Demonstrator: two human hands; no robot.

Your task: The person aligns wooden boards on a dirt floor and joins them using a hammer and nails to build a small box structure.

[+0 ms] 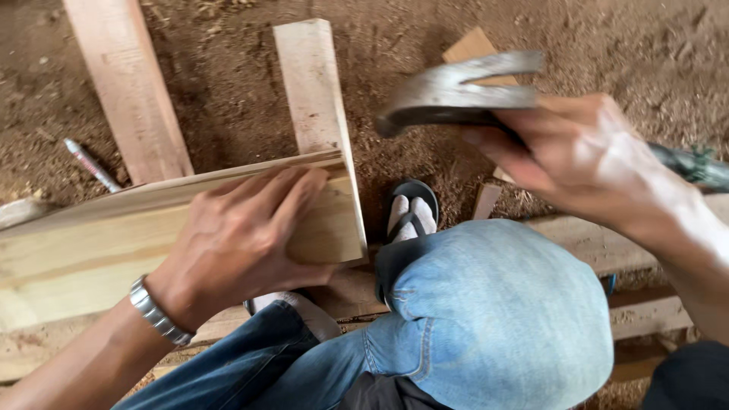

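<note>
Faded denim knee (493,304), smooth pale plank (91,243), curved steel claw hammer (456,95).

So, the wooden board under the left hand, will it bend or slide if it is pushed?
The board looks thick and solid, so it probably stays stiff. Its bare, rough face likely grips rather than slips. It rests on other planks with the left hand flat on it, so it may shift only slightly.
</note>
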